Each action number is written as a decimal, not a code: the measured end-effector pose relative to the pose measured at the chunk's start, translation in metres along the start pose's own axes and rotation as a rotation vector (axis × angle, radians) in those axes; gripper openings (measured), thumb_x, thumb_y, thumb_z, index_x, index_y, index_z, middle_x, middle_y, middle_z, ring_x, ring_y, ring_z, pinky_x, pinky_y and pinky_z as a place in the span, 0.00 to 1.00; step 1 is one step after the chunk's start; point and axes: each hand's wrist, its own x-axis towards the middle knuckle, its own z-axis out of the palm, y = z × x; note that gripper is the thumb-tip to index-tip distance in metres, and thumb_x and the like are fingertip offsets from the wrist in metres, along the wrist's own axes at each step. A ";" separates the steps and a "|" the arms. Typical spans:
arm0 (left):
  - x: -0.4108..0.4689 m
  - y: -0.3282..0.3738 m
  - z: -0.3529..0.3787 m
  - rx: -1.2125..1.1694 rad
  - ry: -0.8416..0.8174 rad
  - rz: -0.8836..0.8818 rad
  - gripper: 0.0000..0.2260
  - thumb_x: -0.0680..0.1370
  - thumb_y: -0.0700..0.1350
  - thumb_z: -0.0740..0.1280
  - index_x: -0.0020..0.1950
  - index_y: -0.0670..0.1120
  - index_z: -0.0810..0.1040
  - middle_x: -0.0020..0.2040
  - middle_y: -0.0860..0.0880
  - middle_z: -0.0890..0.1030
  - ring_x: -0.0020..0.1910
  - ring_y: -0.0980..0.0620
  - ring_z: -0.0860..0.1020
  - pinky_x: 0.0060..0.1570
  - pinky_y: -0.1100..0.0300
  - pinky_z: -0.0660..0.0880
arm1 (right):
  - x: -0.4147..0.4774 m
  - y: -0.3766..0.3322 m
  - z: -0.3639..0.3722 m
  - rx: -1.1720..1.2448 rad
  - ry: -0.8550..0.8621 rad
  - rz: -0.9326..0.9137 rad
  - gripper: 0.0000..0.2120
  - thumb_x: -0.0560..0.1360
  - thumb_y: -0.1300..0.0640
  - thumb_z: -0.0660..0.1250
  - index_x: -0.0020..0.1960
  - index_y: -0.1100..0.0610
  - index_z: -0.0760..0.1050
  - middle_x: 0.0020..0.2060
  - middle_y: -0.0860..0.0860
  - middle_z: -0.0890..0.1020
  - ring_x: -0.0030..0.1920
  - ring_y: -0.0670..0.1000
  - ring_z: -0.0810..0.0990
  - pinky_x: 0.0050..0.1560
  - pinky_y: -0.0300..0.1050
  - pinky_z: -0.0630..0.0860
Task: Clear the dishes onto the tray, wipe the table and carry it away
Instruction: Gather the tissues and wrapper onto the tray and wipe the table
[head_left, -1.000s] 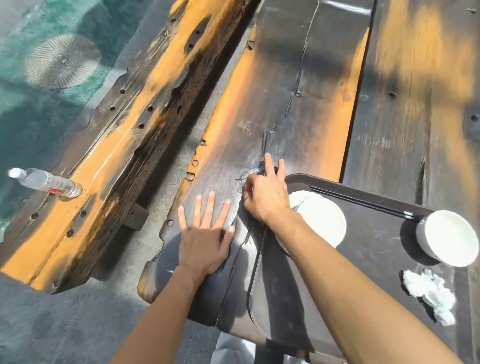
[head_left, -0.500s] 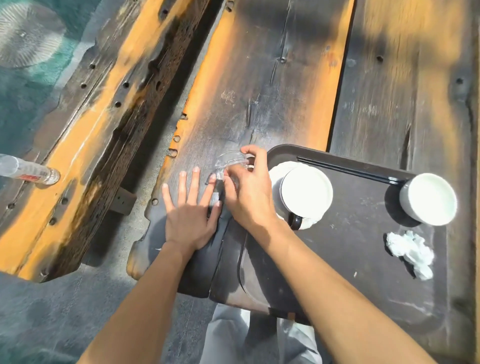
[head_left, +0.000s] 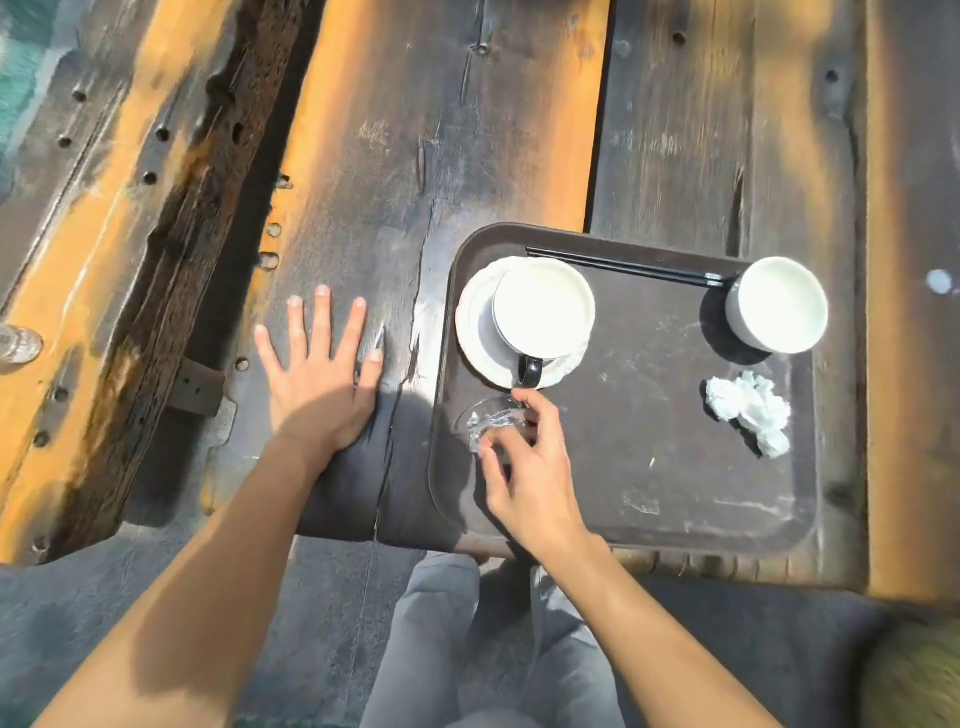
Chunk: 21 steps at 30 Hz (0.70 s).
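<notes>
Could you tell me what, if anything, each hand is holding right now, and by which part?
The right hand pinches a crumpled clear plastic wrapper by its near edge, over the tray. The left hand holds nothing; it lies flat on the table.

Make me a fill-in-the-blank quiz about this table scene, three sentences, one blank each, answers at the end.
1. The white mug with the black handle stands on a white ____ on the dark brown plastic tray.
2. The black chopsticks lie along the tray's ____ edge.
3. The left hand lies flat on the dark wooden table, while the right hand pinches a crumpled clear ____ over the tray.

Answers: saucer; far; wrapper
</notes>
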 end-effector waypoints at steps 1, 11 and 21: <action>0.000 0.001 -0.001 -0.003 -0.007 -0.005 0.27 0.83 0.59 0.44 0.83 0.55 0.50 0.83 0.46 0.49 0.81 0.40 0.47 0.74 0.32 0.43 | -0.001 0.000 0.001 -0.021 0.004 0.000 0.02 0.76 0.62 0.70 0.46 0.61 0.80 0.69 0.62 0.68 0.63 0.60 0.74 0.65 0.50 0.72; -0.001 0.004 -0.001 -0.013 -0.065 -0.044 0.27 0.83 0.61 0.42 0.82 0.58 0.43 0.83 0.49 0.43 0.81 0.43 0.41 0.75 0.33 0.40 | -0.016 0.001 0.003 -0.038 -0.008 0.059 0.02 0.76 0.59 0.69 0.48 0.58 0.78 0.78 0.59 0.62 0.74 0.59 0.65 0.68 0.52 0.70; 0.000 0.002 -0.002 -0.031 -0.105 -0.017 0.28 0.83 0.61 0.42 0.82 0.57 0.44 0.83 0.48 0.42 0.81 0.42 0.41 0.75 0.33 0.39 | -0.030 0.003 -0.004 -0.023 0.018 0.117 0.08 0.79 0.57 0.69 0.56 0.58 0.81 0.77 0.61 0.64 0.76 0.60 0.65 0.72 0.53 0.68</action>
